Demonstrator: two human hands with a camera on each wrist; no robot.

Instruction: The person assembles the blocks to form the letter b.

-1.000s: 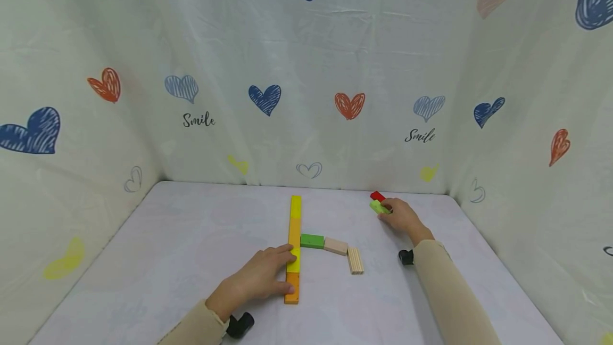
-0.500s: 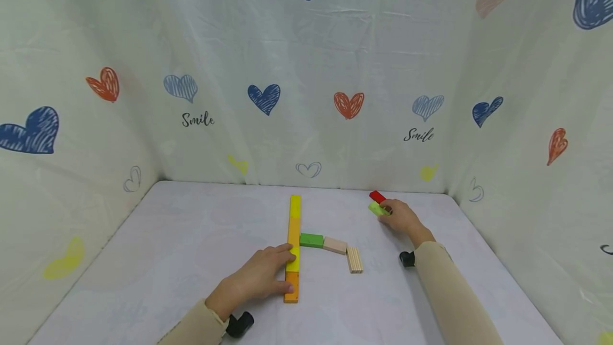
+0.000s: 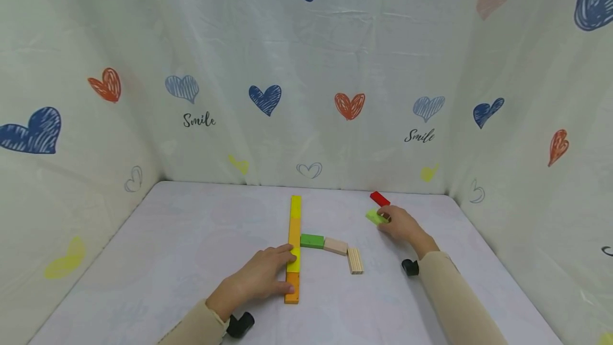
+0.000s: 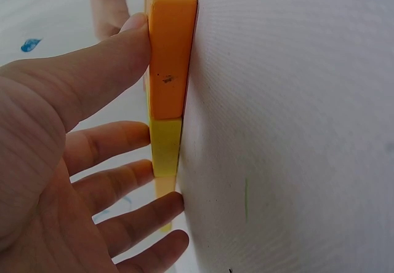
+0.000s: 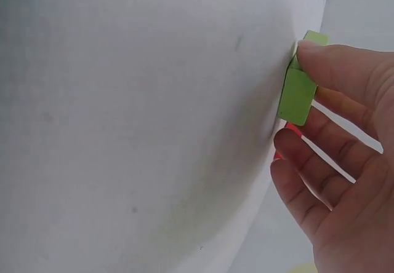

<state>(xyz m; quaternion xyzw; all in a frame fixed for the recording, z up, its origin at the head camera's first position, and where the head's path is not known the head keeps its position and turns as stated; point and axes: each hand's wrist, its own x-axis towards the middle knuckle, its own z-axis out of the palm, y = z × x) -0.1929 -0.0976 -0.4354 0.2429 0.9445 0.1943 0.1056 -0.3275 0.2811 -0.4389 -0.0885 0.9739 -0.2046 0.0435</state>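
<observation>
My left hand rests with thumb and fingertips along the left side of a straight row of wooden blocks, touching an orange block and a yellow block. Farther up the row come another orange block and a yellow block. At the back right, my right hand pinches a light green block between thumb and fingers, low over the table or on it; I cannot tell which. A red block lies just beyond, apart from the green one in the head view.
From the row's right side runs a curved line: a green block, a pale pinkish block and a striped natural-wood block. The white table ends at a curtain printed with hearts.
My right hand has drawn the light green block slightly toward me, away from the red block, whose surface shows more now. My left hand and the row have stayed put.
</observation>
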